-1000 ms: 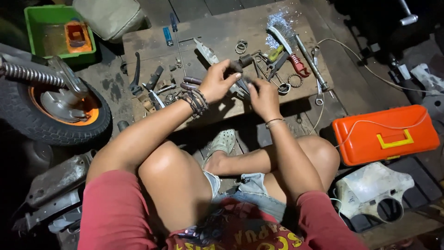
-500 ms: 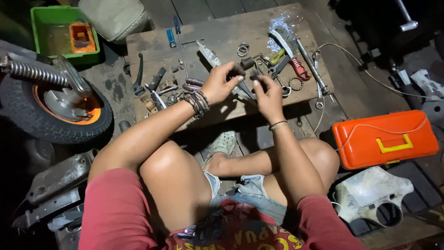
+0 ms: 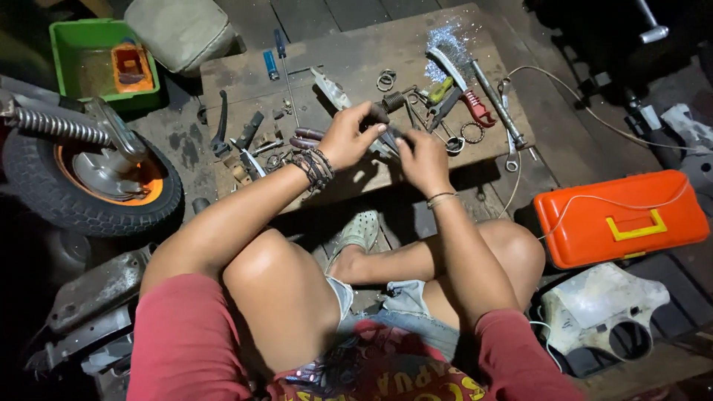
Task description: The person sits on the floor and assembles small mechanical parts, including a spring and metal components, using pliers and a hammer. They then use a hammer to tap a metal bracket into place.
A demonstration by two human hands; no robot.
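My left hand (image 3: 350,137) and my right hand (image 3: 421,157) meet over a low wooden board (image 3: 356,63), both gripping a small dark metal part (image 3: 386,126) between the fingers. The left wrist carries dark bracelets; a thin band circles the right wrist. Around the hands lie pliers (image 3: 444,100) with yellow and red handles, metal rings (image 3: 386,79), a small spring (image 3: 394,100), a blue-handled screwdriver (image 3: 281,52) and a spanner (image 3: 511,152). Which part I hold is too small and shadowed to tell exactly.
A small wheel (image 3: 89,186) with orange rim and a coil shock absorber (image 3: 56,126) sits left. A green bin (image 3: 93,56) stands at the back left, an orange toolbox (image 3: 620,219) right, a white plastic cover (image 3: 605,308) below it. My crossed legs fill the foreground.
Both hands have stayed together on the small part, turning it slightly. The camera view has shifted a little; the board and tools have not moved.
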